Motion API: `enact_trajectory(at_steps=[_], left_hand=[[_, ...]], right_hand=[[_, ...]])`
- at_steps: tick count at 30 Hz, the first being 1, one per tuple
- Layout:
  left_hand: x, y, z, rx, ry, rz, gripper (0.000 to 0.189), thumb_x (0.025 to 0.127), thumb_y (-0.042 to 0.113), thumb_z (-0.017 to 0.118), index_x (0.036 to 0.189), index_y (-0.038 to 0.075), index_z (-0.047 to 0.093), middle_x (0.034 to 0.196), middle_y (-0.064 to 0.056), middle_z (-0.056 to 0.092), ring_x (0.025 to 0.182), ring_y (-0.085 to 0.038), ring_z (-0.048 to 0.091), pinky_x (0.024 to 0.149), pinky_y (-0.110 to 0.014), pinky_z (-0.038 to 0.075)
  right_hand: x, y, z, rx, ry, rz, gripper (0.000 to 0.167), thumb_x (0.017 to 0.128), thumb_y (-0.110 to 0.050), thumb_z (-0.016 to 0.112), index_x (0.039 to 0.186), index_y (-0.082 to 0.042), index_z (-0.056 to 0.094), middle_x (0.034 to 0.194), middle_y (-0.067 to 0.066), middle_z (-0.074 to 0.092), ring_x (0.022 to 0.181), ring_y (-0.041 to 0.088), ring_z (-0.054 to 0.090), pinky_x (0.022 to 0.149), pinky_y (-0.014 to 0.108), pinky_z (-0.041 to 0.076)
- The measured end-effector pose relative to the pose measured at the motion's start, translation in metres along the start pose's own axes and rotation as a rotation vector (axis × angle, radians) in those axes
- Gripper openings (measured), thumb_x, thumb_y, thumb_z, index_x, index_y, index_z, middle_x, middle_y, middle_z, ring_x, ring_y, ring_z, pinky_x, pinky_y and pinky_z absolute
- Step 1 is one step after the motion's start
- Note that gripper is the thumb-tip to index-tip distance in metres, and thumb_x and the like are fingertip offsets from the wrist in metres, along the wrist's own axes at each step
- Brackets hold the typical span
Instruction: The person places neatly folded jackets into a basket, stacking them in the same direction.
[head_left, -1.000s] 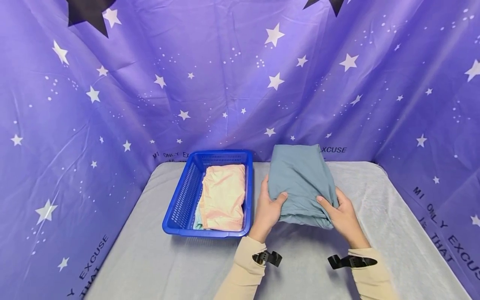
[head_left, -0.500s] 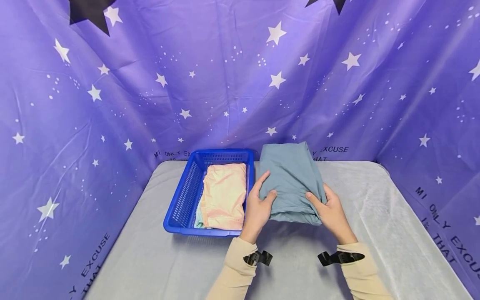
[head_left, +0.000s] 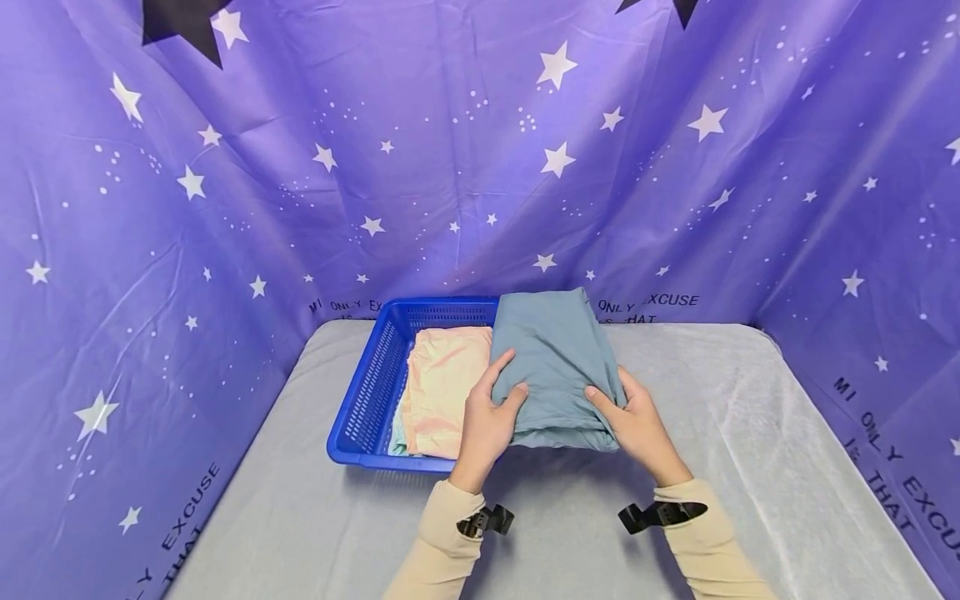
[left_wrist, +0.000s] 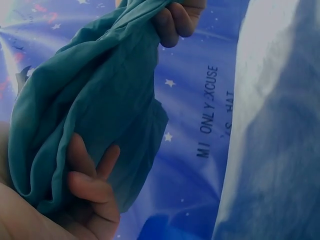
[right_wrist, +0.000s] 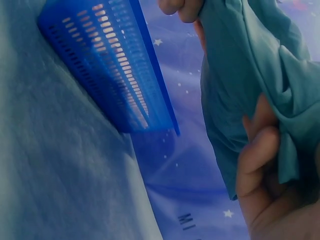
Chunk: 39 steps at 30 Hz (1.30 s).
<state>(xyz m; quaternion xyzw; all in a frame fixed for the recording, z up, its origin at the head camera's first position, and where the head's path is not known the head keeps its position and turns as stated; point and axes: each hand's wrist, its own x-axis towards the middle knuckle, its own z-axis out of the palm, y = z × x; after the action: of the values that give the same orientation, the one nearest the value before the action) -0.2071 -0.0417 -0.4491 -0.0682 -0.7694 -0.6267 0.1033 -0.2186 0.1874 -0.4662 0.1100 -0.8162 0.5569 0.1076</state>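
A folded grey-blue garment [head_left: 553, 362] is held up off the table between both hands, its right half beyond the basket and its left edge over the basket's right rim. The left hand [head_left: 486, 421] grips its left side, thumb on top and fingers underneath, as the left wrist view shows with the fingers [left_wrist: 95, 192] curled below the cloth. On the other side the right hand [head_left: 639, 423] grips the near right edge, thumb above, fingers [right_wrist: 257, 160] beneath. A blue plastic basket [head_left: 360, 408] holds a folded pale pink garment [head_left: 446, 383], partly hidden by the left hand and the grey-blue cloth.
Under the pink garment a bit of light teal cloth [head_left: 398, 437] shows. The basket stands on a table with a grey cover [head_left: 735, 433]. A purple curtain with stars [head_left: 450, 167] hangs behind and at both sides.
Both hands have carried the grey-blue garment leftward, from right of the basket to over its right rim. The basket and the pink garment have stayed in place.
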Motion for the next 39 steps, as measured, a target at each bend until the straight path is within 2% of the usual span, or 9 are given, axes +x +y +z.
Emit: enact_trajectory(at_steps=[6, 9, 11, 14, 17, 18, 28, 35, 39], left_hand=[[-0.002, 0.000, -0.017, 0.037, 0.000, 0.034, 0.049, 0.101, 0.023, 0.066, 0.147, 0.030, 0.055, 0.153, 0.005, 0.054, 0.064, -0.006, 0.055, 0.073, -0.032, 0.052], [-0.002, -0.001, -0.025, 0.041, -0.009, 0.048, 0.046, 0.101, 0.024, 0.065, 0.146, 0.031, 0.057, 0.151, 0.006, 0.056, 0.041, -0.005, 0.026, 0.053, -0.028, 0.042], [-0.003, -0.002, -0.030, 0.045, 0.000, 0.055, 0.042, 0.101, 0.024, 0.065, 0.143, 0.031, 0.060, 0.148, 0.007, 0.059, 0.041, -0.002, 0.031, 0.057, -0.028, 0.046], [-0.003, -0.004, -0.035, 0.045, 0.017, 0.056, 0.035, 0.100, 0.025, 0.067, 0.135, 0.031, 0.067, 0.141, 0.010, 0.064, 0.080, -0.002, 0.066, 0.089, -0.034, 0.055], [-0.004, -0.005, -0.040, 0.043, 0.028, 0.049, 0.028, 0.100, 0.026, 0.067, 0.127, 0.031, 0.072, 0.134, 0.012, 0.068, 0.134, -0.008, 0.055, 0.115, -0.043, 0.044], [-0.005, -0.005, -0.041, 0.041, 0.031, 0.051, 0.026, 0.099, 0.026, 0.068, 0.125, 0.030, 0.072, 0.133, 0.011, 0.068, 0.136, -0.012, 0.056, 0.115, -0.046, 0.043], [-0.011, -0.012, -0.058, 0.061, 0.101, 0.010, 0.019, 0.096, 0.024, 0.072, 0.112, 0.023, 0.063, 0.133, -0.004, 0.063, 0.132, -0.024, 0.054, 0.109, -0.052, 0.040], [-0.016, -0.016, -0.069, 0.083, 0.138, -0.039, 0.025, 0.093, 0.023, 0.076, 0.110, 0.019, 0.057, 0.093, -0.007, 0.053, 0.075, -0.018, 0.050, 0.070, -0.034, 0.044], [-0.018, -0.017, -0.074, 0.096, 0.167, -0.066, 0.029, 0.092, 0.021, 0.076, 0.110, 0.017, 0.054, 0.087, -0.006, 0.044, 0.063, -0.017, 0.036, 0.062, -0.033, 0.039]], right_hand=[[0.002, -0.007, 0.010, 0.019, -0.051, 0.022, 0.043, 0.102, -0.025, 0.064, 0.140, -0.006, 0.057, 0.134, 0.016, 0.064, 0.114, 0.002, 0.057, 0.095, 0.011, 0.044], [0.003, -0.012, 0.015, 0.026, -0.074, 0.023, 0.045, 0.102, -0.026, 0.064, 0.142, -0.007, 0.056, 0.137, 0.015, 0.063, 0.119, 0.009, 0.057, 0.097, 0.012, 0.044], [0.004, -0.014, 0.018, 0.029, -0.086, 0.022, 0.045, 0.102, -0.026, 0.064, 0.143, -0.007, 0.056, 0.137, 0.015, 0.064, 0.120, 0.012, 0.058, 0.099, 0.013, 0.044], [0.006, -0.015, 0.022, 0.033, -0.101, 0.019, 0.045, 0.102, -0.026, 0.064, 0.142, -0.007, 0.056, 0.136, 0.014, 0.065, 0.120, 0.012, 0.059, 0.100, 0.015, 0.044], [0.008, -0.016, 0.026, 0.037, -0.111, 0.009, 0.044, 0.102, -0.025, 0.064, 0.141, -0.006, 0.057, 0.134, 0.014, 0.066, 0.118, 0.013, 0.059, 0.100, 0.016, 0.045], [0.009, -0.016, 0.027, 0.040, -0.116, 0.006, 0.043, 0.102, -0.025, 0.064, 0.141, -0.006, 0.057, 0.134, 0.014, 0.066, 0.119, 0.014, 0.059, 0.100, 0.016, 0.045], [0.011, -0.021, 0.038, 0.037, -0.181, -0.030, 0.048, 0.101, -0.027, 0.065, 0.144, -0.008, 0.054, 0.140, 0.013, 0.062, 0.130, 0.026, 0.056, 0.110, 0.039, 0.045], [0.011, -0.023, 0.049, 0.052, -0.219, -0.037, 0.050, 0.102, -0.028, 0.065, 0.147, -0.010, 0.052, 0.144, 0.013, 0.059, 0.135, 0.030, 0.053, 0.112, 0.054, 0.042], [0.011, -0.023, 0.056, 0.048, -0.226, -0.036, 0.050, 0.101, -0.027, 0.065, 0.146, -0.010, 0.052, 0.143, 0.015, 0.060, 0.135, 0.031, 0.053, 0.112, 0.055, 0.043]])
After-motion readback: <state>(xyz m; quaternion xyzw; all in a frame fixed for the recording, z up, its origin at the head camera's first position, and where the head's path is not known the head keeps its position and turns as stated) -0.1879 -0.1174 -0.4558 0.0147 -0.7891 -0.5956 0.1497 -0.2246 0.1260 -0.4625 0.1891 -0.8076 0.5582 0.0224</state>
